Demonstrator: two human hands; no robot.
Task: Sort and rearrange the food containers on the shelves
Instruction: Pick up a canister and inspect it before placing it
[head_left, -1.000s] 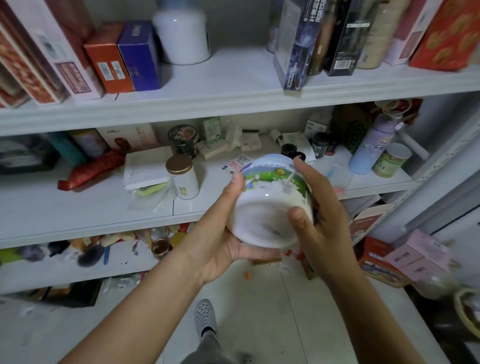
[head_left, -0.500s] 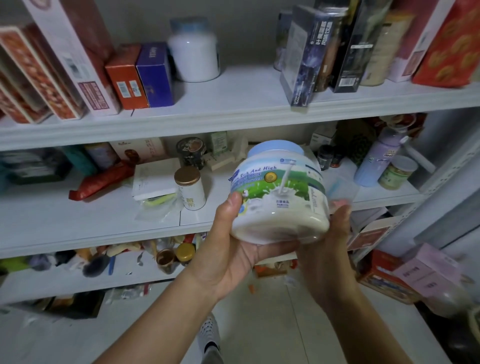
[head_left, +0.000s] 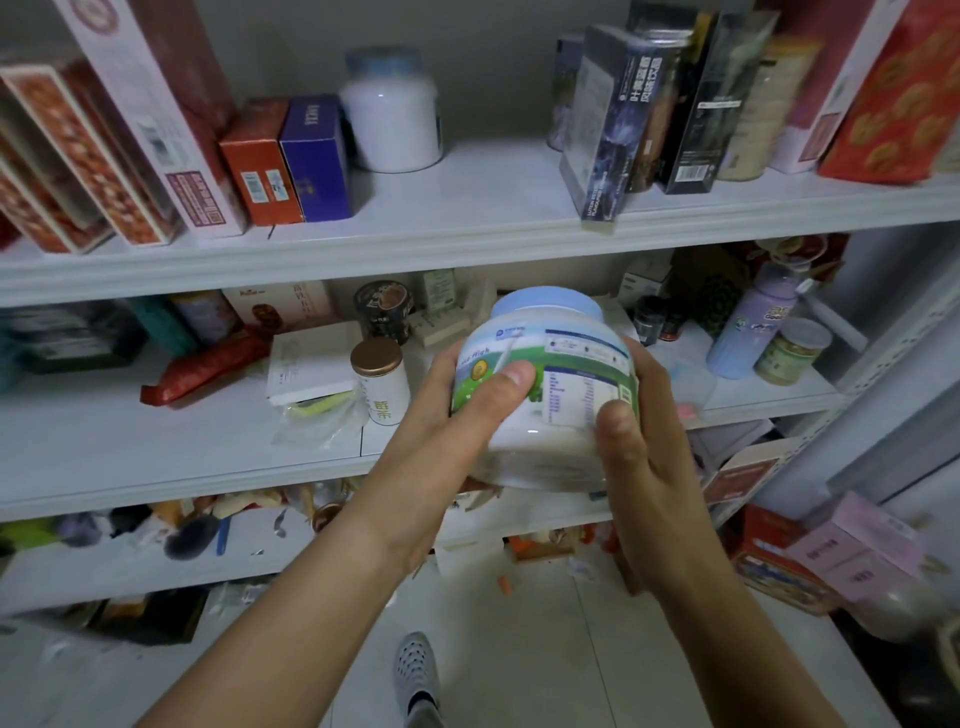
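Observation:
A white milk-powder jar with a pale blue lid and a green label is upright in front of the middle shelf. My left hand grips its left side, thumb across the label. My right hand grips its right side, thumb on the nutrition table. A similar white jar with a blue lid stands at the back of the upper shelf.
Red, orange and blue boxes lean at the upper shelf's left, dark boxes at its right. On the middle shelf are a gold-lidded tin, a white box, a lilac bottle and a small jar. Boxes lie on the floor at right.
The jar went from tilted, base towards me, to upright and turned so the nutrition label faces me. Both hands rose with it. The view tipped upwards.

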